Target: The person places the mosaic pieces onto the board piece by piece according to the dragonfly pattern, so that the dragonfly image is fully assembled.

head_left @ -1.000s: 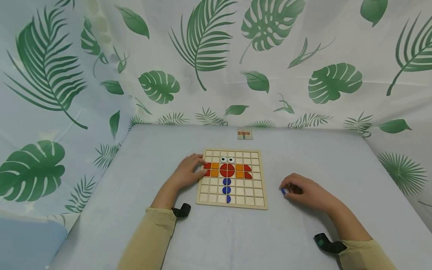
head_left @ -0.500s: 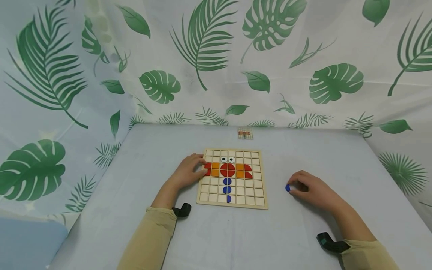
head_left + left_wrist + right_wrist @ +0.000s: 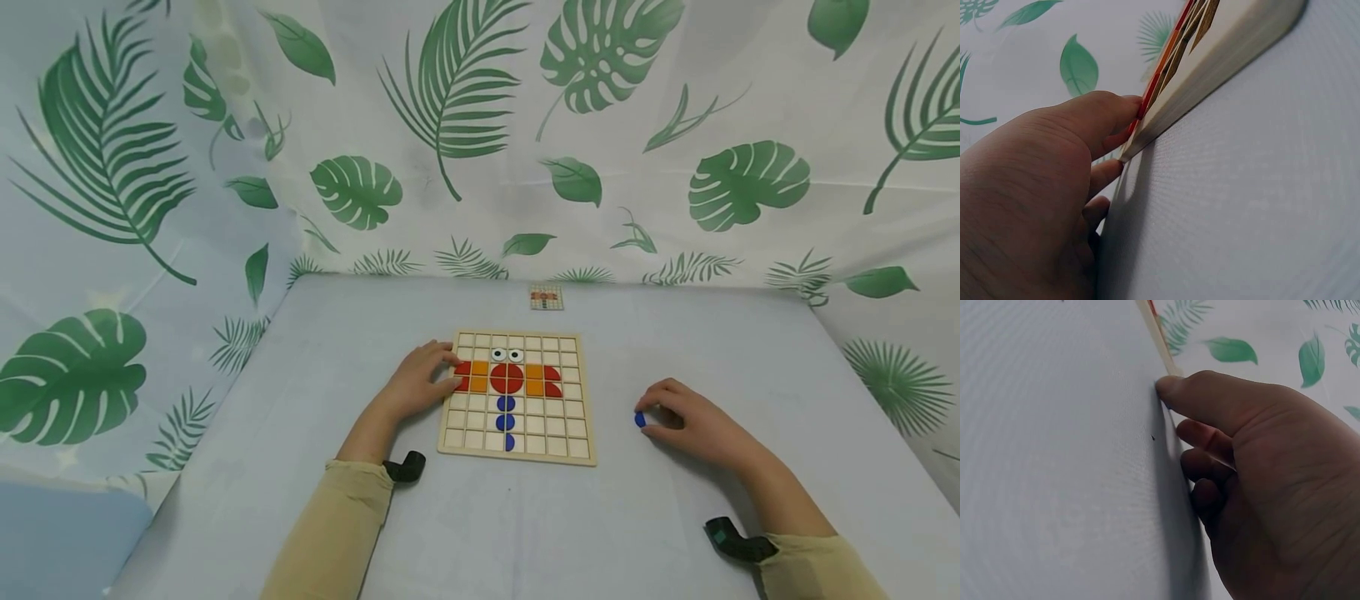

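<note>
A square wooden grid board (image 3: 567, 423) lies on the table. Across it run red pieces (image 3: 506, 378) and orange pieces (image 3: 535, 380), with two eye pieces (image 3: 507, 355) above. Blue half-round pieces (image 3: 506, 422) form a column below; its lowest row has only a right half. My left hand (image 3: 414, 379) rests at the board's left edge, thumb and fingertips touching the rim and outer red pieces; the left wrist view shows this close up. To the right of the board, my right hand (image 3: 693, 421) pinches a small blue piece (image 3: 640, 418) near the tabletop. Fingers mostly hide that piece in the right wrist view.
A small pattern card (image 3: 546, 298) with a similar red design lies behind the board. White cloth (image 3: 360, 517) covers the table, and leaf-printed curtains (image 3: 480, 208) rise at the back and sides. Black wrist devices (image 3: 738, 542) sit at both sleeves.
My right hand has drawn slightly to the right, away from the board, turning the blue piece between its fingertips; it is nearly still over the last half second. My left hand has stayed put.
</note>
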Action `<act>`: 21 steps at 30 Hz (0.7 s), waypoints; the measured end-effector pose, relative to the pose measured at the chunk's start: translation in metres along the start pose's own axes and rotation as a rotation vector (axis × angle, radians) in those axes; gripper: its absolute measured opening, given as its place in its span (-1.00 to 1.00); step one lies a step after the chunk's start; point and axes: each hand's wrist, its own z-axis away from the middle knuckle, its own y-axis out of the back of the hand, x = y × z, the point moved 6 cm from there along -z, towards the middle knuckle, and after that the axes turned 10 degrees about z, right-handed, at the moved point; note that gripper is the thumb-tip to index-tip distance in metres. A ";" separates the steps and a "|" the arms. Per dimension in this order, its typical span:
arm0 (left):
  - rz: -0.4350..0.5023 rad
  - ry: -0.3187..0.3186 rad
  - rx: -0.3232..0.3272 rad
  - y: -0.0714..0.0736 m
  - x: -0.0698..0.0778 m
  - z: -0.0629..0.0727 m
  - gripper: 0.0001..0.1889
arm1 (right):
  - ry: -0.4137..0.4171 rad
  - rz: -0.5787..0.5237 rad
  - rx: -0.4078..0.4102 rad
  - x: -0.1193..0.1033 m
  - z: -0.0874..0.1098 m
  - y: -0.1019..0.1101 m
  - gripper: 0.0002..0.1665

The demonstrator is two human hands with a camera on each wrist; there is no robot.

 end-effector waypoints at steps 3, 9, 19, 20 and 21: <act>-0.001 0.002 -0.003 0.000 0.000 0.000 -0.64 | -0.006 0.006 0.000 -0.002 -0.002 0.000 -0.75; 0.004 0.010 -0.008 0.000 0.000 0.000 -0.64 | -0.001 0.007 0.005 -0.008 -0.007 0.002 -0.77; 0.004 -0.002 0.000 0.000 0.000 0.000 -0.64 | 0.003 -0.089 -0.001 -0.032 -0.027 0.013 -0.73; 0.002 -0.002 0.001 0.000 0.000 0.000 -0.64 | 0.003 -0.093 -0.006 -0.035 -0.030 0.013 -0.73; 0.002 -0.002 0.002 0.000 0.000 0.000 -0.64 | 0.005 -0.097 -0.013 -0.039 -0.034 0.012 -0.73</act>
